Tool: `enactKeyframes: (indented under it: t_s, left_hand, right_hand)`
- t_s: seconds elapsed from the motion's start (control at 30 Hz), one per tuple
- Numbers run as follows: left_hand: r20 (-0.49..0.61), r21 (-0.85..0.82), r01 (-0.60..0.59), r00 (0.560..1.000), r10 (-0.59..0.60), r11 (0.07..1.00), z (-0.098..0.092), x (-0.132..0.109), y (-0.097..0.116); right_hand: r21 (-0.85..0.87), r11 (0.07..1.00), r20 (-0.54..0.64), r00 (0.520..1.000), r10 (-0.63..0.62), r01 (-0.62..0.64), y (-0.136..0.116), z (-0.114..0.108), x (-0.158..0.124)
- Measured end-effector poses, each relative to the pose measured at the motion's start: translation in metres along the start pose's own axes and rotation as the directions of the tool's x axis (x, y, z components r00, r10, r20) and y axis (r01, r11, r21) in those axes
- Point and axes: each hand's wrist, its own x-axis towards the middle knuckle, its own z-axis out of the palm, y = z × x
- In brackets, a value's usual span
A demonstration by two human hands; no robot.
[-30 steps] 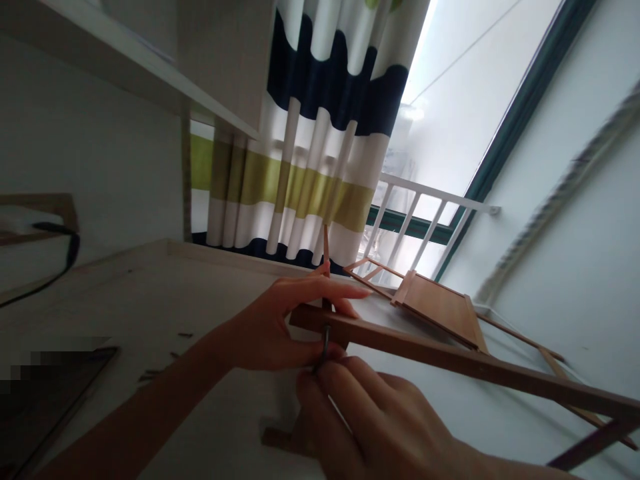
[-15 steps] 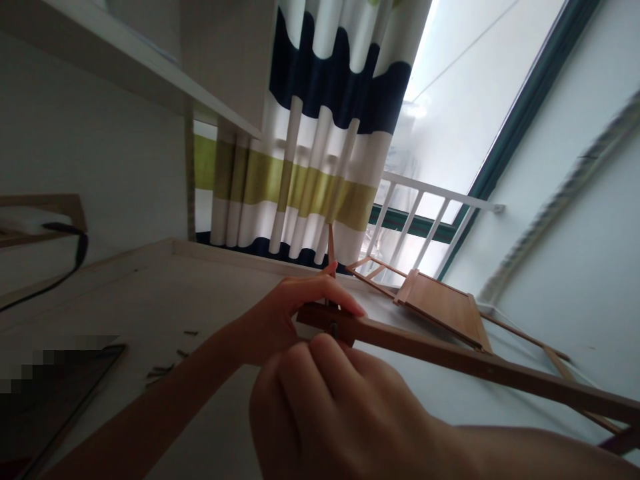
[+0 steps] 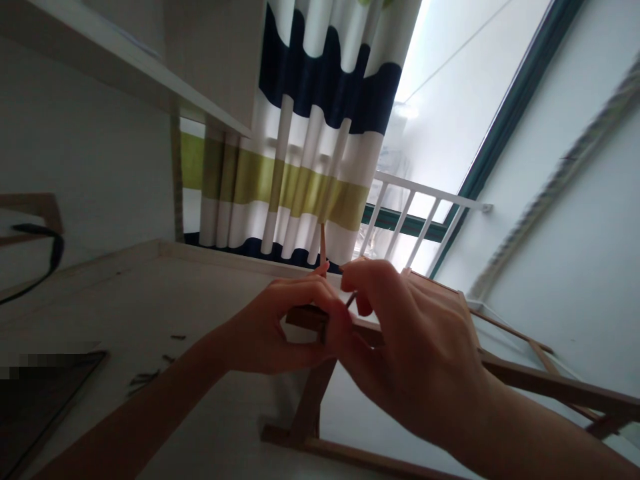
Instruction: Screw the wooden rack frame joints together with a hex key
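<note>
My left hand (image 3: 277,327) is wrapped round the end of a brown wooden bar (image 3: 303,319), thumb below and fingers above. Close against it, my right hand (image 3: 405,333) pinches a thin dark metal rod (image 3: 351,299) at the bar's end; the rod's far part is hidden by the fingers. The bar runs off to the lower right behind my right hand. Beneath the hands, a wooden leg (image 3: 313,400) meets a lower wooden rail (image 3: 350,450). Another thin upright piece of wood (image 3: 323,247) rises behind my left fingers.
Several small dark screw-like pieces (image 3: 144,379) lie on the pale surface at left, beside a dark flat object (image 3: 45,407). A wooden frame with a panel (image 3: 445,293) stands behind my right hand. Further back are a striped curtain (image 3: 295,180), a white railing (image 3: 425,193) and a shelf (image 3: 130,63).
My right hand has lifted from below the bar's end and turned, now showing the metal rod in its fingers. The left hand keeps its hold. The view has shifted slightly.
</note>
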Motion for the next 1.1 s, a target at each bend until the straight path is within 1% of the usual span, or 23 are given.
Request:
enactKeyframes:
  t_s: [0.1, 0.17, 0.23, 0.3, 0.37, 0.5, 0.57, 0.67, 0.73, 0.87, 1.1]
  left_hand:
    - [0.088, 0.018, -0.003, 0.996, 0.001, 1.000, 0.001, 0.000, 0.000]
    - [0.108, 0.042, -0.016, 0.994, 0.011, 0.999, 0.002, 0.000, -0.001]
    - [0.107, 0.044, -0.013, 0.994, 0.008, 0.999, 0.002, 0.000, -0.001]
    - [0.096, 0.016, 0.001, 0.995, -0.002, 1.000, 0.003, -0.001, -0.001]
    - [0.093, -0.006, 0.010, 0.996, -0.009, 1.000, 0.004, -0.002, -0.002]
    - [0.104, -0.039, 0.015, 0.995, -0.010, 0.999, 0.004, -0.001, -0.003]
    - [0.108, -0.067, 0.008, 0.994, -0.001, 0.998, 0.004, 0.000, -0.004]
    - [0.112, -0.075, -0.004, 0.994, 0.013, 0.997, 0.003, 0.003, -0.008]
    - [0.095, -0.061, -0.037, 0.995, 0.042, 0.997, 0.004, 0.005, -0.010]
    - [0.063, -0.006, -0.107, 0.992, 0.108, 0.994, 0.005, 0.007, -0.007]
    - [0.094, 0.105, -0.074, 0.994, 0.064, 0.992, 0.006, 0.007, 0.001]
  right_hand:
    - [0.038, 0.999, 0.052, 0.998, -0.034, 0.032, 0.009, -0.002, -0.013]
    - [0.059, 0.995, 0.071, 0.994, -0.083, 0.079, 0.012, -0.002, -0.020]
    - [0.066, 0.990, 0.055, 0.990, -0.129, 0.125, 0.015, -0.002, -0.025]
    - [0.016, 0.987, 0.011, 0.987, -0.161, 0.161, 0.016, -0.001, -0.028]
    - [-0.067, 0.986, -0.020, 0.988, -0.155, 0.153, 0.017, 0.001, -0.030]
    - [-0.202, 0.979, -0.025, 0.999, -0.031, 0.025, 0.015, 0.007, -0.032]
    - [-0.230, 0.973, -0.023, 1.000, -0.007, 0.002, 0.014, 0.008, -0.033]
    - [-0.235, 0.970, -0.016, 0.997, -0.069, 0.063, 0.016, 0.008, -0.034]
    - [-0.220, 0.970, -0.015, 0.994, -0.111, 0.104, 0.018, 0.007, -0.035]
    - [-0.193, 0.973, -0.007, 0.991, -0.132, 0.129, 0.024, 0.009, -0.036]
    - [-0.140, 0.977, -0.004, 0.987, -0.160, 0.158, 0.030, 0.011, -0.039]
